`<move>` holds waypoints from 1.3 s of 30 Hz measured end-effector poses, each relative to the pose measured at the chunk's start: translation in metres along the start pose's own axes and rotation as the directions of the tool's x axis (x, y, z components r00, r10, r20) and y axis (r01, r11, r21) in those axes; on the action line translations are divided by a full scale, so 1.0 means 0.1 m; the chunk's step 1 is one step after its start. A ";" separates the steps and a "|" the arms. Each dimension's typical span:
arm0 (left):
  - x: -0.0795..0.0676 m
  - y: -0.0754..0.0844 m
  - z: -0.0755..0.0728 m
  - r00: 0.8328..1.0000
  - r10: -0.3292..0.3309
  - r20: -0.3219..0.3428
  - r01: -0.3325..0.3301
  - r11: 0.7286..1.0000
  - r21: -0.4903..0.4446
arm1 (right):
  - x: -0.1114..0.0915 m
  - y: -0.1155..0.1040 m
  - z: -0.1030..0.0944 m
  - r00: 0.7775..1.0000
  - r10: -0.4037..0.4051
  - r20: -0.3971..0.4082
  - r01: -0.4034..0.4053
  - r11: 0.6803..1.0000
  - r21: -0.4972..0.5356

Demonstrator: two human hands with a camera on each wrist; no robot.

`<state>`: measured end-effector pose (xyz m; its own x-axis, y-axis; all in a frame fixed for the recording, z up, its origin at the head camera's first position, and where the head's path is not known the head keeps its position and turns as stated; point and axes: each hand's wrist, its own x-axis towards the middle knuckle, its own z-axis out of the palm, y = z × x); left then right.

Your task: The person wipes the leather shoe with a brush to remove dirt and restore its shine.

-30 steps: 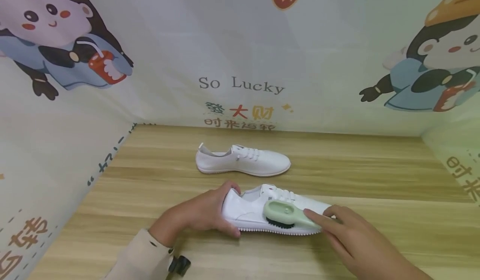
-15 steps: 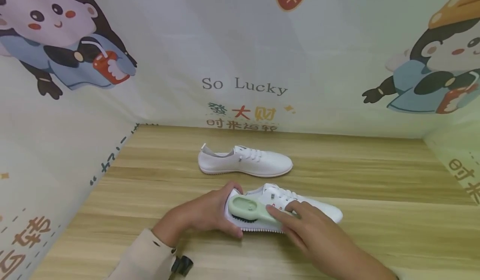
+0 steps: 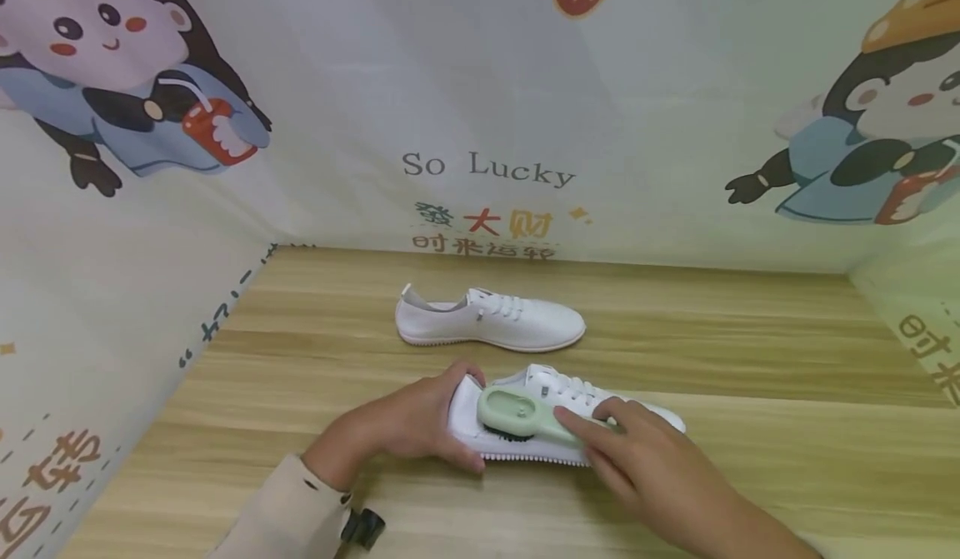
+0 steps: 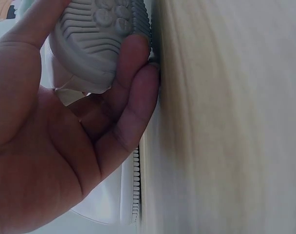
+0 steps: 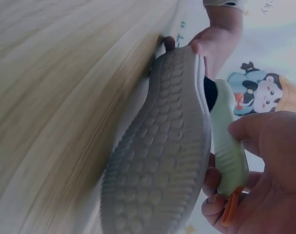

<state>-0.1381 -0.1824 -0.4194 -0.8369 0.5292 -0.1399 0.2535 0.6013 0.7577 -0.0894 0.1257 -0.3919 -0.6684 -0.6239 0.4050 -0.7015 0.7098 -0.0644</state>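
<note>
My left hand (image 3: 423,417) grips the heel of a white lace-up shoe (image 3: 468,421), tilted so its side faces up. In the left wrist view, fingers (image 4: 138,92) curl round the grey ridged sole (image 4: 87,46). My right hand (image 3: 648,467) holds a pale green brush (image 3: 510,411) by its handle, index finger laid along the top. Its black bristles (image 3: 510,436) lie against the shoe's side near the heel. The right wrist view shows the dotted sole (image 5: 153,146) turned toward the camera and an orange loop (image 5: 231,209) at the handle's end.
A second white shoe (image 3: 487,321) stands upright on the wood-grain table (image 3: 712,326), behind the held one, toe to the right. Printed cloth walls (image 3: 480,84) enclose the table at the back and both sides. A black clip-like piece (image 3: 363,530) sits by the left sleeve.
The right hand has swept the brush left along the shoe's side to the heel, then slightly back right. The left hand has kept its grip on the heel.
</note>
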 end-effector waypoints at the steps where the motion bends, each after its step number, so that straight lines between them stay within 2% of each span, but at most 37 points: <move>1: 0.00 0.00 0.00 1.000 -0.004 0.002 0.004 1.000 0.002 | -0.03 0.02 -0.01 1.000 0.007 0.006 -0.007 1.000 -0.004; 3: -0.01 0.00 0.01 1.000 -0.013 0.005 0.013 1.000 0.003 | -0.09 0.06 -0.04 1.000 0.023 0.009 -0.023 1.000 -0.011; 9: -0.01 0.02 0.01 1.000 -0.024 -0.008 0.024 1.000 0.010 | -0.29 0.25 -0.10 0.999 0.019 -0.045 -0.019 1.000 -0.004; 13: -0.01 0.02 0.02 0.999 -0.029 -0.013 0.029 1.000 0.011 | -0.42 0.35 -0.16 0.999 0.038 -0.033 -0.038 0.999 -0.002; 24: -0.01 0.05 0.02 0.999 -0.032 -0.012 0.032 0.999 0.014 | -0.73 0.57 -0.36 0.983 0.165 -0.085 -0.167 0.986 -0.012; 29: -0.03 0.01 0.01 0.999 -0.036 -0.015 0.036 0.999 0.016 | -0.76 0.55 -0.38 0.978 0.196 -0.065 -0.197 0.980 -0.002; 33: -0.03 -0.01 0.02 1.000 -0.023 -0.014 0.024 1.000 0.013 | -0.74 0.52 -0.37 0.978 0.208 -0.014 -0.208 0.978 0.006; 39: 0.01 0.02 0.02 1.000 -0.010 -0.006 0.010 1.000 0.029 | -0.64 0.45 -0.30 0.992 0.129 0.001 -0.129 0.990 0.065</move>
<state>-0.1371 -0.1793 -0.4191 -0.8422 0.5196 -0.1439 0.2587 0.6237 0.7377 -0.0701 0.2074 -0.3931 -0.7535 -0.5275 0.3924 -0.6243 0.7613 -0.1752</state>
